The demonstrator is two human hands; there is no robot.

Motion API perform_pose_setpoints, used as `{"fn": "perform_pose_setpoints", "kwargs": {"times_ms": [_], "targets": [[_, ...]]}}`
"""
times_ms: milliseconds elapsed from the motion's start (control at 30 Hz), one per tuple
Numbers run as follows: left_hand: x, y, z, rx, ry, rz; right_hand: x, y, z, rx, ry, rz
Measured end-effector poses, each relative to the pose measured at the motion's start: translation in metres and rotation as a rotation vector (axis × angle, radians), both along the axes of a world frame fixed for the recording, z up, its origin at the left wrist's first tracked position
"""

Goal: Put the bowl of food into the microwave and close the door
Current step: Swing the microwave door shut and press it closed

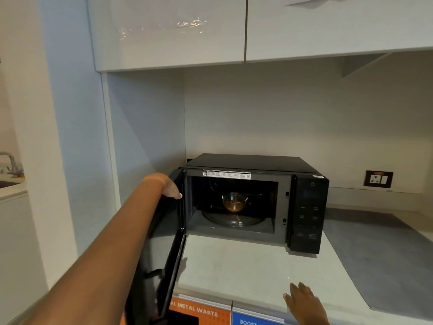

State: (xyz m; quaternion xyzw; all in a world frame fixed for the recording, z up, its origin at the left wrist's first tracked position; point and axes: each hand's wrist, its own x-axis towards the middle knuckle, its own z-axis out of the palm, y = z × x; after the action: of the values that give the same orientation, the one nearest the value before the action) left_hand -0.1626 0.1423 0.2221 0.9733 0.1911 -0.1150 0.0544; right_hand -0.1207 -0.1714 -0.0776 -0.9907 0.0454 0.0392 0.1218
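Note:
A black microwave [307, 207] stands on the pale counter in the corner, its cavity open. A clear glass bowl of brown food [234, 202] sits inside on the glass turntable [232, 220]. The microwave door [167, 259] hangs wide open to the left, edge-on to me. My left hand [172, 187] reaches over the door's top edge, fingers curled around it. My right hand [304, 303] hovers low over the counter's front edge, fingers apart and holding nothing.
White upper cabinets [168, 31] hang above the microwave. A wall socket [378, 179] sits at the right, a grey mat [379, 259] covers the counter's right side. A tap [9, 163] and sink are at far left. Orange and blue waste-bin labels [201, 310] show below the counter.

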Motion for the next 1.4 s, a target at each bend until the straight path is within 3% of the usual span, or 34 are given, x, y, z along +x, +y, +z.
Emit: {"fn": "perform_pose_setpoints", "kwargs": {"times_ms": [167,333,533,667,767,833,967,1100,1400], "targets": [[0.009,-0.018,-0.007,-0.218,-0.089,-0.078,0.000,-0.003,0.006,0.158,-0.037,-0.052],[0.034,-0.043,-0.023,-0.166,-0.290,-0.205,0.005,-0.005,0.036,0.290,-0.120,-0.061],[0.072,-0.069,-0.045,-0.185,-0.483,-0.293,0.029,-0.012,0.114,0.820,-0.534,-0.208],[0.093,-0.080,-0.060,-0.134,-0.558,-0.378,0.030,-0.011,0.180,0.965,-0.872,-0.209],[0.107,-0.084,-0.070,-0.045,-0.609,-0.440,0.025,-0.003,0.205,0.858,-1.110,-0.083],[0.121,-0.086,-0.077,0.006,-0.623,-0.456,0.030,0.003,0.206,0.684,-1.127,0.033],[0.139,-0.093,-0.086,0.076,-0.619,-0.470,0.055,0.012,0.188,0.310,-0.863,0.134],[0.154,-0.094,-0.090,0.090,-0.628,-0.488,0.080,0.020,0.179,0.071,-0.603,0.108],[0.164,-0.094,-0.109,0.054,-0.713,-0.474,0.111,0.025,0.176,-0.104,-0.587,0.064]]}}
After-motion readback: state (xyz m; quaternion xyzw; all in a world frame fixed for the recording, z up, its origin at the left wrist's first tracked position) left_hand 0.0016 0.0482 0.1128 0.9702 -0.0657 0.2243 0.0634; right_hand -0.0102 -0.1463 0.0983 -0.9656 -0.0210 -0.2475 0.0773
